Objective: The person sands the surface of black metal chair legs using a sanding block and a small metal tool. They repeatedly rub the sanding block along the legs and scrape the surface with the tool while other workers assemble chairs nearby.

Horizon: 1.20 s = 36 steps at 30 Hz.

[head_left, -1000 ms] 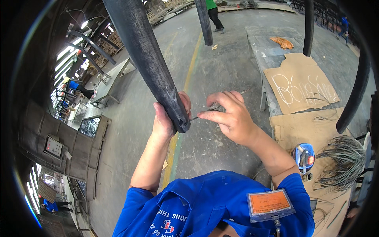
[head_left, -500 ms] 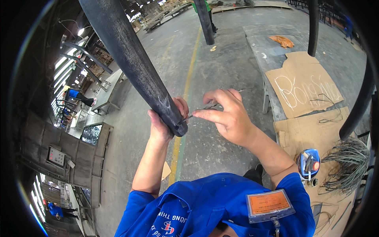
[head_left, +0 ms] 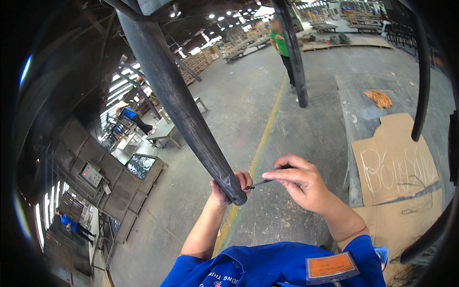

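A long, dark, round leg [head_left: 189, 112], worn grey in places, slants down from the upper left. My left hand [head_left: 219, 196] is wrapped round its lower end, fingertips showing on the far side. Beside that end my right hand [head_left: 303, 185] pinches a thin dark strip [head_left: 262, 182] between thumb and fingers. The strip's other end looks knotted or twisted and meets the leg near my left fingertips. Whether it is fixed there I cannot tell.
More dark legs hang at the top [head_left: 291, 57] and right [head_left: 420, 76]. Cardboard [head_left: 399, 158] and an orange cloth [head_left: 378, 99] lie on a low grey table. A person in green [head_left: 279, 45] stands beyond; others in blue are at the left.
The view has tilted up, and the leg's end with both hands sits lower and further right. The strip's knotted end now shows between my fingers and the leg. Both grips stay closed.
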Available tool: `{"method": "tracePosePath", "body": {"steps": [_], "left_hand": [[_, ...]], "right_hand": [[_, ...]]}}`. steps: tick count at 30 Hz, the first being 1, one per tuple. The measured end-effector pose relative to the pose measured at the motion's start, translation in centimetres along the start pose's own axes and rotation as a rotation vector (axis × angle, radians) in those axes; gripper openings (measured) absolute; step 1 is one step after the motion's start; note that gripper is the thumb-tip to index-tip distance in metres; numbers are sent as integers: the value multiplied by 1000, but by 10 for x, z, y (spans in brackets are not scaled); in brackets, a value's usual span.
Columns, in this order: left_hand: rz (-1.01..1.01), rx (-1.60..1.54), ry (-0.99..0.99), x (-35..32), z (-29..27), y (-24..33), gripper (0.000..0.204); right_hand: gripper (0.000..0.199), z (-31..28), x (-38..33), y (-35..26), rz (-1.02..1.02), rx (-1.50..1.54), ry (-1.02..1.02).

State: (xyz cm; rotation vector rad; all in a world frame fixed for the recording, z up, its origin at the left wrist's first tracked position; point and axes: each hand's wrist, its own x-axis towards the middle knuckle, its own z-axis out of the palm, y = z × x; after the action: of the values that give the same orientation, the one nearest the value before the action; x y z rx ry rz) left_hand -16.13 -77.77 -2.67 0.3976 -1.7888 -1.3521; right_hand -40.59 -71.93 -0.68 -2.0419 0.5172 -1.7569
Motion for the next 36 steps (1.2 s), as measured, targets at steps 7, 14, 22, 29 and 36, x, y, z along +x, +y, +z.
{"method": "tracePosePath", "body": {"steps": [7, 14, 22, 29, 36], "left_hand": [[23, 4, -52, 6, 11, -5, 90], [14, -21, 36, 6, 30, -8, 91], [-4, 52, 54, 24, 42, -18, 92], [66, -22, 164, 50, 24, -51, 86], [72, 27, 21, 72, 21, -59, 77]], "right_hand": [[30, -18, 31, 15, -78, 165, -7], [16, -21, 11, 33, -7, 316, 25], [11, -37, -56, 30, 484, 476, 114], [14, -47, -157, 32, 592, 8, 524], [17, -21, -349, -10, 761, -416, 1135]]}}
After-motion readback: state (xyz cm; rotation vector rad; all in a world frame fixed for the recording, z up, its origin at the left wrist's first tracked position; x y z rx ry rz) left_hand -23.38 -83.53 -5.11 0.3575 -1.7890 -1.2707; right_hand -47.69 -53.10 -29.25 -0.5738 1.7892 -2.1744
